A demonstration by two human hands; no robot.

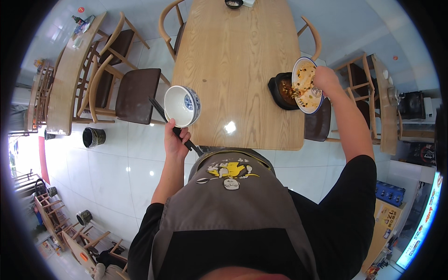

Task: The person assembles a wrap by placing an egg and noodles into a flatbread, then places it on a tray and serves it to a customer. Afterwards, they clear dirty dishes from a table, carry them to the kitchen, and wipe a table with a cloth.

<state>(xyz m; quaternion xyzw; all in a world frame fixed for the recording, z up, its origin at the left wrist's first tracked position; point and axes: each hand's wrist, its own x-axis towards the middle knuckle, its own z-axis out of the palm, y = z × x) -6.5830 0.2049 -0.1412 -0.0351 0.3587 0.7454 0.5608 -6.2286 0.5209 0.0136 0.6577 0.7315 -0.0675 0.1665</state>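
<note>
My left hand [176,140] grips a white bowl [179,106] with a blue pattern on its outside, thumb at the rim. In the same hand are black chopsticks [157,108], slanting behind the bowl. Over the table's right edge, my right hand [327,80] holds a white plate [305,100] with a blue rim, tilted steeply to the left. Orange sauce and food scraps cover its face. Beneath its left edge, a black stone pot [275,93] with brown liquid stands on the table; scraps lie at the lip between plate and pot.
The wooden table [233,60] stretches out ahead, with a small black bowl [233,3] at its far end. A brown-seated chair [139,95] stands to the left and another chair [317,123] to the right. A dark bin [94,137] is on the tiled floor.
</note>
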